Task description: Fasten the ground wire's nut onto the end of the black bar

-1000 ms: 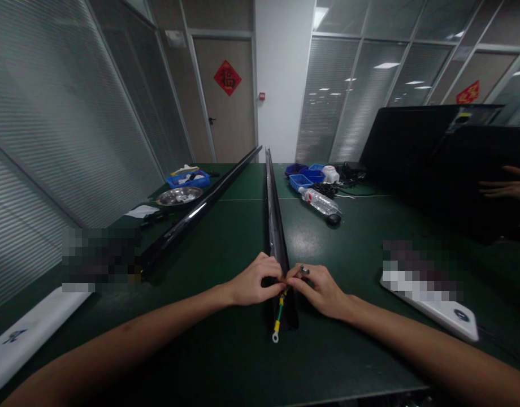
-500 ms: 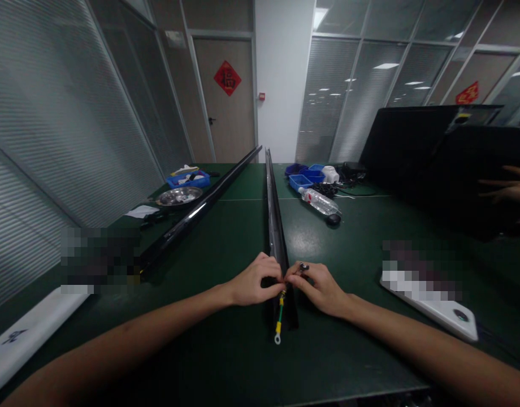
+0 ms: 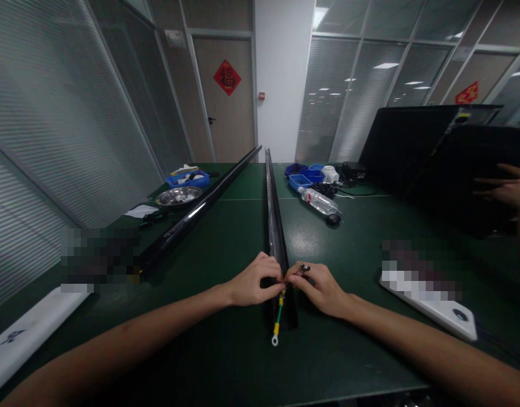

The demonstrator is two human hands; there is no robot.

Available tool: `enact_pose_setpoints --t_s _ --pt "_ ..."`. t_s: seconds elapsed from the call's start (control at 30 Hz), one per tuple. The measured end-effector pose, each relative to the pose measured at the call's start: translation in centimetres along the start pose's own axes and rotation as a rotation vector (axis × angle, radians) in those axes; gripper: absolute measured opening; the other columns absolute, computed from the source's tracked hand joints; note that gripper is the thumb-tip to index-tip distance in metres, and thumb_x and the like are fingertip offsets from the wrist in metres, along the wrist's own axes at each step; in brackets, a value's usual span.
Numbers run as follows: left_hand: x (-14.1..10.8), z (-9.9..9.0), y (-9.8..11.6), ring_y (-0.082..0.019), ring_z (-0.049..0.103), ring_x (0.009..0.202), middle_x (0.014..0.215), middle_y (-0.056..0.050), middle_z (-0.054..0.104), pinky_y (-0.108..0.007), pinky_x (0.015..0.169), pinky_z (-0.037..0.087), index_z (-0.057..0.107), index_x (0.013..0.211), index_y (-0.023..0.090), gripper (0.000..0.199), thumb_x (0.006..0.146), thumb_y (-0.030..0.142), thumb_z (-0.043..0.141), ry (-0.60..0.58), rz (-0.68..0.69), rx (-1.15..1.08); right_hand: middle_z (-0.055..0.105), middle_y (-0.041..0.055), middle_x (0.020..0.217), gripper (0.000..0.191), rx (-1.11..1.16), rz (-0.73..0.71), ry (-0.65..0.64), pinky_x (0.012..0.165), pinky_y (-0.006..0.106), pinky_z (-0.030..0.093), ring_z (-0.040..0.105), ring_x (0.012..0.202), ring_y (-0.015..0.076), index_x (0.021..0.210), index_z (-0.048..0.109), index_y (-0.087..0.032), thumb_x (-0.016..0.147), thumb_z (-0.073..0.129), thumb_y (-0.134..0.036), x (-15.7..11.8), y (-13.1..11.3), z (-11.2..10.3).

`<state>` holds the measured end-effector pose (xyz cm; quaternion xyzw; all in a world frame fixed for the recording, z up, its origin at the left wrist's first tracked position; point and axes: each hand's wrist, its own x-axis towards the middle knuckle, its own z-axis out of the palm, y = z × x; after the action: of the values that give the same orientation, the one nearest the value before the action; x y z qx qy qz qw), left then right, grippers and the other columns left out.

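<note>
A long black rail (image 3: 276,226) runs away from me down the green table (image 3: 226,350). At its near end my left hand (image 3: 262,280) and my right hand (image 3: 317,285) meet, fingertips pinched together. Between the fingertips is the top of a short green wire (image 3: 280,314) with yellow sleeves and a ring terminal (image 3: 275,340) hanging toward me. My left fingers close on the wire's upper end. A small metal part (image 3: 303,268) shows at my right fingers; what their tips pinch is hidden.
A second black rail (image 3: 192,215) lies to the left. Beyond it are a metal dish (image 3: 179,196) and a blue tray (image 3: 187,180). Blue bins (image 3: 300,181), a bottle (image 3: 320,202) and a white device (image 3: 433,308) lie right. Another person's hand (image 3: 512,185) is far right, by black panels.
The ring terminal has swung slightly left and down. My hands have barely moved. The other person's hand has shifted a little left, with more of the arm showing.
</note>
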<state>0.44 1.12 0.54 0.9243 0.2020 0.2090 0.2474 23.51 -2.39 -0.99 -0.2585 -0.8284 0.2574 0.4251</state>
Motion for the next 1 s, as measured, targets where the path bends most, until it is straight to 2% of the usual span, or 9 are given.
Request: enact_pose_setpoints --t_s 0.37,0.67,1.0 --pt "0.18 -0.22 0.07 -0.019 0.058 0.093 0.088 -0.001 0.068 -0.036 0.094 0.033 0.066 0.087 0.019 0.023 0.101 0.034 0.057 -0.046 -0.029 -0.025 0.068 0.0043 0.087 0.019 0.000 -0.010 -0.045 0.072 0.027 0.051 0.065 0.075 0.0155 0.098 0.067 -0.017 0.107 0.055 -0.029 -0.30 -0.67 -0.02" --pt "0.13 0.01 0.16 -0.018 0.059 0.092 0.088 -0.001 0.067 -0.036 0.094 0.032 0.064 0.083 0.018 0.021 0.099 0.029 0.057 0.016 -0.004 -0.007 0.071 0.0050 0.088 0.025 -0.031 -0.006 0.006 0.075 0.029 0.053 0.068 0.077 0.0170 0.096 0.068 -0.017 0.108 0.052 -0.031 0.13 0.07 -0.13" --pt "0.19 -0.37 0.14 -0.020 0.058 0.095 0.091 -0.002 0.069 -0.035 0.093 0.033 0.067 0.088 0.019 0.024 0.101 0.036 0.056 -0.055 -0.050 -0.025 0.068 0.0039 0.088 0.019 0.017 0.000 -0.040 0.072 0.027 0.052 0.066 0.075 0.0157 0.098 0.067 -0.017 0.107 0.054 -0.029 -0.27 -0.56 0.01"
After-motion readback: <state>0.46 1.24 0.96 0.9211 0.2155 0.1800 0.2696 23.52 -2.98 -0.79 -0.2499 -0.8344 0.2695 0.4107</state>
